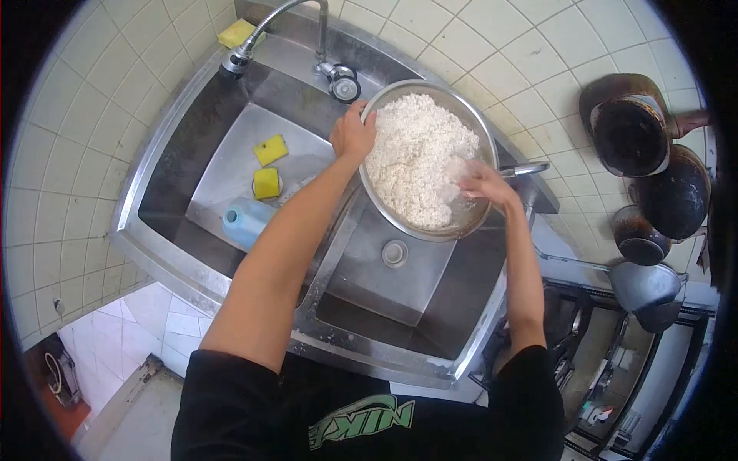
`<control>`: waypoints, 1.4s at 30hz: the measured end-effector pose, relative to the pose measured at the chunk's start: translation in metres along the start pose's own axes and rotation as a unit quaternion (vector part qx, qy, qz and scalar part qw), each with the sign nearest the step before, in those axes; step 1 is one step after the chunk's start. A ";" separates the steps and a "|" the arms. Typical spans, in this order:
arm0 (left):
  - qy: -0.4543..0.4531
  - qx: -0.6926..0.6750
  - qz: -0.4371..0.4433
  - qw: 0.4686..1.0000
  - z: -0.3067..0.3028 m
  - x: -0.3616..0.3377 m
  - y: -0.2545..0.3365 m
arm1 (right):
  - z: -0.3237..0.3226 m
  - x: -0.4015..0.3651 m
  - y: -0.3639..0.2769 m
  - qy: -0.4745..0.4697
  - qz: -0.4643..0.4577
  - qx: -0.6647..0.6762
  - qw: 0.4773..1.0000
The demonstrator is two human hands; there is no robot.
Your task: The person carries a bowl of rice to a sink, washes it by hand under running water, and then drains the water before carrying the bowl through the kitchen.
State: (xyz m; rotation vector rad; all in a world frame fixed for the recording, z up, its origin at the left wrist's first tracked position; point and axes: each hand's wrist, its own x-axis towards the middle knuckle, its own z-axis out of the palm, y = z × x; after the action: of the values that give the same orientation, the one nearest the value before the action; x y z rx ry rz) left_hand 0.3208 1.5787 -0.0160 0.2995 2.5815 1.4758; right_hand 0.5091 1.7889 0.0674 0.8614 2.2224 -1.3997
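Note:
A large metal bowl (467, 232) full of a white, crumbly mass (419, 146) rests over the back of the right sink basin (377, 269). My left hand (354, 132) grips the bowl's left rim, fingers wrapped over the edge. At the bowl's right side my right hand (483, 184) is inside, against the white mass; its fingers are curved and slightly blurred, and whether they hold any of it I cannot make out. A metal handle (525, 168) shows just right of the bowl.
The left basin (231, 154) holds two yellow sponges (266, 183) and a light blue bottle (247, 221). A faucet (321, 46) stands behind. Another sponge (237, 33) lies at the back left corner. Dark pans (632, 137) hang on the right wall, above a stove (569, 323).

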 end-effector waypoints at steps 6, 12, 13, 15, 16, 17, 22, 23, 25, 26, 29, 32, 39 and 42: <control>-0.001 -0.003 -0.003 1.000 -0.002 0.001 0.003 | 0.059 -0.012 0.022 -0.025 -0.052 -0.312 0.948; 0.030 -0.011 0.038 0.999 0.007 0.004 -0.003 | 0.064 0.022 0.020 0.096 0.096 0.171 0.976; 0.029 -0.008 0.037 0.999 0.006 0.003 -0.003 | 0.053 0.023 0.012 0.097 0.060 0.257 0.960; 0.025 0.000 0.035 0.999 0.005 0.001 -0.002 | 0.027 0.037 0.015 0.095 0.026 0.345 0.934; 0.021 0.000 0.033 0.999 0.004 0.001 0.000 | 0.007 0.052 0.025 0.150 -0.136 -0.018 0.979; 0.018 0.004 0.028 0.999 0.004 0.002 -0.001 | 0.003 0.063 0.029 0.178 -0.278 -0.375 0.866; 0.019 0.025 0.019 0.999 0.001 -0.004 0.001 | 0.030 0.082 0.044 0.154 0.031 -0.476 0.865; 0.019 0.021 0.015 0.999 -0.001 -0.002 0.005 | 0.026 0.101 0.073 0.090 0.023 -0.482 0.871; 0.012 0.027 0.032 0.999 0.000 0.004 0.005 | 0.022 0.106 0.085 0.031 0.012 -0.489 0.871; 0.002 0.033 0.042 0.999 0.001 0.005 0.005 | 0.025 0.092 0.090 0.024 0.060 -0.160 0.985; -0.039 0.067 0.059 0.995 0.005 0.018 0.006 | 0.022 0.071 0.068 0.067 0.087 0.256 0.960; -0.038 0.106 0.150 0.982 0.016 0.041 0.002 | 0.024 0.021 -0.016 0.194 0.098 0.255 0.942; -0.115 0.211 0.201 0.950 0.016 0.074 0.029 | 0.031 0.066 0.020 0.295 -0.080 -0.533 0.789; -0.146 0.208 0.184 0.950 0.014 0.062 0.024 | 0.024 0.082 0.027 0.243 -0.031 -0.428 0.870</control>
State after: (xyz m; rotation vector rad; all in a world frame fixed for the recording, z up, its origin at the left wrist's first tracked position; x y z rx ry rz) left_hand 0.2661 1.6174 -0.0040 1.0158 2.6521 0.8573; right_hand 0.4665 1.8001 -0.0103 0.8413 2.8438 -0.0774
